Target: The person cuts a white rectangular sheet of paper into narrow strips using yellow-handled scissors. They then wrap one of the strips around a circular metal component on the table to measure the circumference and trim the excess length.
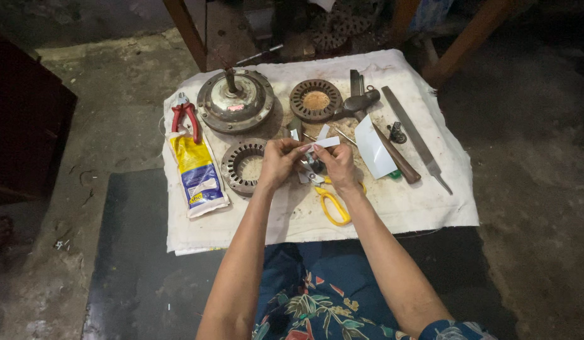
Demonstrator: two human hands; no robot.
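My left hand (279,162) and my right hand (337,165) meet over the middle of a white cloth (430,208). Between their fingertips they pinch a small white paper strip (325,143), which sticks out to the right. Just left of my left hand lies a ring-shaped slotted motor stator (240,167). Yellow-handled scissors (333,204) lie on the cloth under my right wrist. A larger sheet of white paper (372,148) rests to the right of my hands.
On the cloth: a round motor housing with shaft (235,101), a second stator ring (315,99), red pliers (185,118), a yellow-blue pouch (196,173), a hammer (383,135), a flat file (416,137). Wooden legs (186,31) stand behind.
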